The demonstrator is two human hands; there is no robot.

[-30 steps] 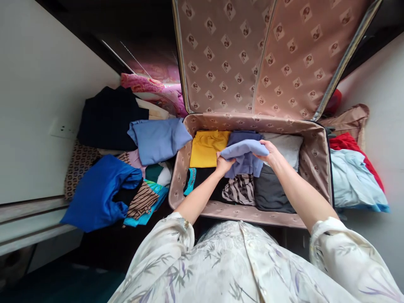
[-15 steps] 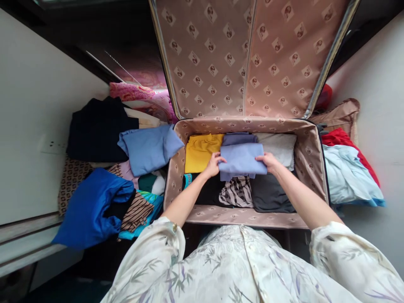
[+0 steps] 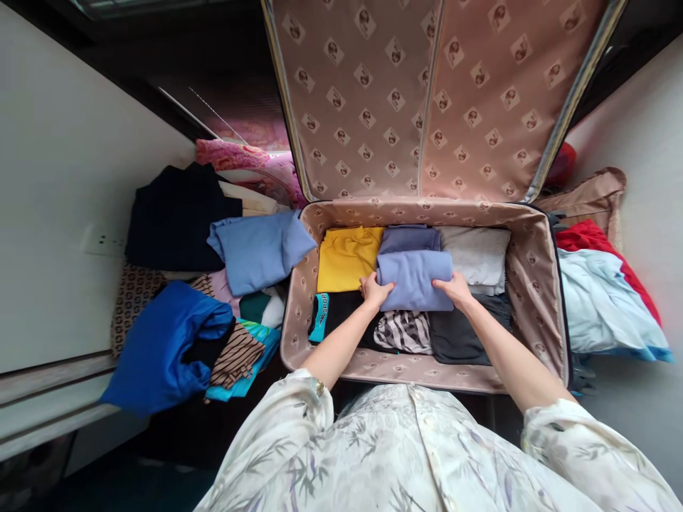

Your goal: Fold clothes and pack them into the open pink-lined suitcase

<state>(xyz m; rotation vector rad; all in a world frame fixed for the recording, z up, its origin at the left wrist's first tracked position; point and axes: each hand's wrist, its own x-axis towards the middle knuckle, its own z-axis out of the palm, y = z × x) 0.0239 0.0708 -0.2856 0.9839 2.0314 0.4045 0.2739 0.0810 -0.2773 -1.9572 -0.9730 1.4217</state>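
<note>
The folded lavender-blue knit garment (image 3: 415, 279) now lies flat in the middle of the open, beige-lined fabric suitcase (image 3: 528, 284); a second ago it was lifted and bunched between the hands, and half a second ago it was only half settled. The left hand (image 3: 375, 291) presses on its left edge with fingers flattened, and the right hand (image 3: 454, 289) lies on its lower right corner, fingers spread; neither hand pinches the cloth any more.

Just beyond the hands, touching the garment's far edge, sits a darker slate-blue folded piece (image 3: 410, 239). Left of the left hand lies a folded mustard-yellow top (image 3: 348, 257), and right of the right hand a folded pale grey garment (image 3: 477, 257). Nearer the body, below the hands, are a black-and-white zebra-striped cloth (image 3: 404, 331) and a dark charcoal folded piece (image 3: 459, 338).

Well to the left of the left hand, outside the suitcase, a loose heap holds a light blue folded shirt (image 3: 260, 249) and a crumpled royal-blue garment (image 3: 163, 345).
</note>
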